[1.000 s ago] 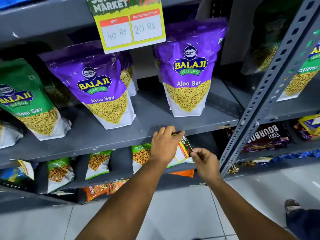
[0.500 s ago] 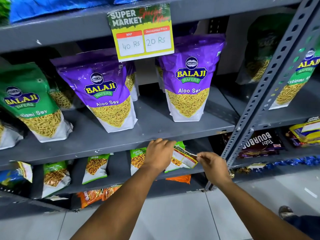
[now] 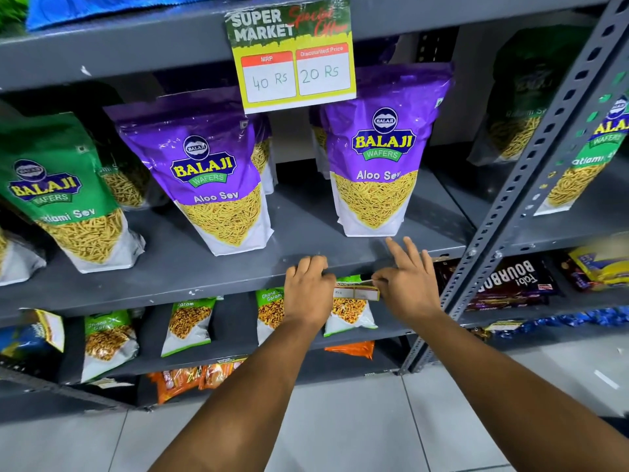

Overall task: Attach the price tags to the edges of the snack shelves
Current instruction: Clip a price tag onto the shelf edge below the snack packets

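Centre of frame, low on the shelf edge (image 3: 238, 284): a price tag (image 3: 355, 292) sits between both hands — left hand (image 3: 308, 294) curled over its left end, right hand (image 3: 406, 284) pinching its right end, other fingers spread.

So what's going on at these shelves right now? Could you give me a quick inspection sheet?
Surface: grey metal shelf edge, bare to the left of the hands.
Job's things: small price tag held against that edge; another price tag, reading 40 Rs and 20 Rs, hangs from the shelf above.
Clutter: purple Aloo Sev bags, green sev bag.
Grippers: left hand and right hand at the tag's two ends.
Cables: nothing seen.
Surroundings: tiled floor.
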